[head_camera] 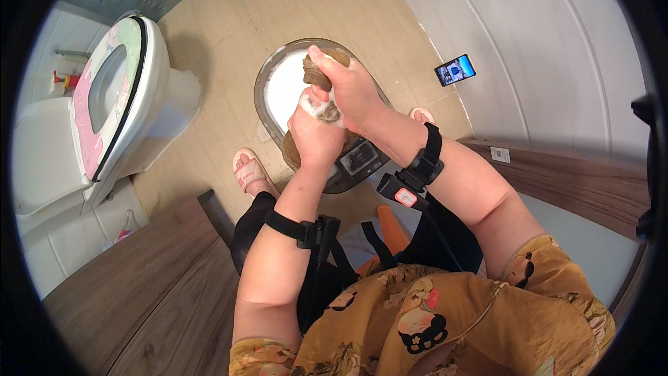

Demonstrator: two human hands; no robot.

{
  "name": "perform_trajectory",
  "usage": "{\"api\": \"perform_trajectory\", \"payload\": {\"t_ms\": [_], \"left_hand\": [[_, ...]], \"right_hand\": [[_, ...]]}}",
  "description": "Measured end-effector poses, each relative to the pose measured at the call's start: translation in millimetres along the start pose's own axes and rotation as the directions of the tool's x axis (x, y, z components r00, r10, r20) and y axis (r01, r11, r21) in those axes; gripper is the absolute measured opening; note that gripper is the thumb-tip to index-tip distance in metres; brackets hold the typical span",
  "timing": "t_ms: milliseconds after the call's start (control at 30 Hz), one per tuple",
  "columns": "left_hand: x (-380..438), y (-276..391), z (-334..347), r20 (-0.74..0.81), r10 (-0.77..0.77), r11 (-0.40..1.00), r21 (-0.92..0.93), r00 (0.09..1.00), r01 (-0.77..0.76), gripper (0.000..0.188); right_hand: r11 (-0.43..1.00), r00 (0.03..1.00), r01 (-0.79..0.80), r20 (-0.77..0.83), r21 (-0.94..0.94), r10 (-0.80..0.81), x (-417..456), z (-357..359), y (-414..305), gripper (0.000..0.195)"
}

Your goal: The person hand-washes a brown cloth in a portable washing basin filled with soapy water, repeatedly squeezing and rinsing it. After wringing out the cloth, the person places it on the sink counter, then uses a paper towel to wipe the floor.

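Observation:
Over a grey plastic basin (262,104) of white suds, both my hands grip one wet brown cloth (317,74). My left hand (317,133) is closed around a lower part of it, with foam on the fingers. Just above and to the right, my right hand (356,87) clasps a bunched part, its thumb pointing up. More brown cloth (292,149) hangs below my left hand at the basin's near side. A ribbed, soapy panel (360,157) shows at the near end of the basin.
A toilet with a patterned pink and green seat (83,115) stands at the left. A lit smartphone (455,70) lies at the right by the white wall. Wood-look panels (151,282) flank me. An orange object (392,230) is between my legs, and my slippered feet are beside the basin.

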State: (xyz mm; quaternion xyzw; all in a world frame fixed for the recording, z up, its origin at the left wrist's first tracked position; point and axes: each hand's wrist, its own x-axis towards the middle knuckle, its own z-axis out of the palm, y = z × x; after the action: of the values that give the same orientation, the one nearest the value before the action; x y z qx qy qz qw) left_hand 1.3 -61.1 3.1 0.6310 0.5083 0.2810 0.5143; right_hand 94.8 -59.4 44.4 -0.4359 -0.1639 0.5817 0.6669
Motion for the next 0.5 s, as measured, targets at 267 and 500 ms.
{"api": "perform_trajectory", "payload": {"t_ms": [267, 500], "left_hand": [[5.1, -5.8, 2.1, 0.000, 0.021, 0.998, 0.061, 1.000, -0.021, 0.026], [17.8, 18.3, -35.8, 0.399, 0.022, 0.978, 0.182, 0.916, -0.102, 0.077]], "right_hand": [[0.998, 1.000, -0.013, -0.024, -0.055, 0.011, 4.3, -2.2, 0.5, 0.031], [0.998, 0.992, -0.056, 0.116, -0.034, 0.059, 4.2, -21.1, -18.0, 0.034]]}}
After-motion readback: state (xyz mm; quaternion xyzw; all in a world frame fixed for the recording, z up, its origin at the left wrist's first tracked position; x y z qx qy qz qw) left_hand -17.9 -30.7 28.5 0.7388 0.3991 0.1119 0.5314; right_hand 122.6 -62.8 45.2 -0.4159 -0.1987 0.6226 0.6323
